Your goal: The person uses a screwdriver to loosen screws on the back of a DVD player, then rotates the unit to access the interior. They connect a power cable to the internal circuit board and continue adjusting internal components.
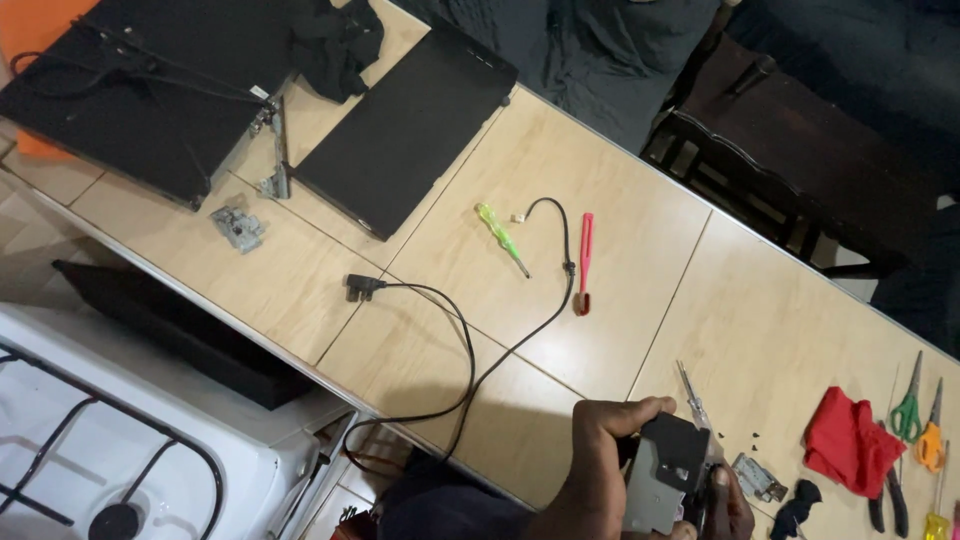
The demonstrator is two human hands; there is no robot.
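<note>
At the bottom edge of the tiled countertop [620,220], both hands clamp a small black-and-grey boxy device [665,470]. Left hand [600,450] comes up from below, fingers curled over the device's top left corner, thumb side wrapped around, clenched on it. Right hand [728,500] mostly hidden behind the device, only knuckles and fingertips showing at its right side, gripping the same device. Device upright-ish, tilted slightly, held just above the counter. A clear-handled screwdriver [693,398] lies just beyond the device, tip pointing away. Small grey metal bracket [758,478] just right of the right hand. Red cloth [850,440] further right, then green scissors [908,408] and orange-handled pliers [932,440]. Black power cord [470,350] loops across mid-counter; green screwdriver [502,238] and pink tool [585,262] beyond it. Disassembled laptop [150,90] far left.
</note>
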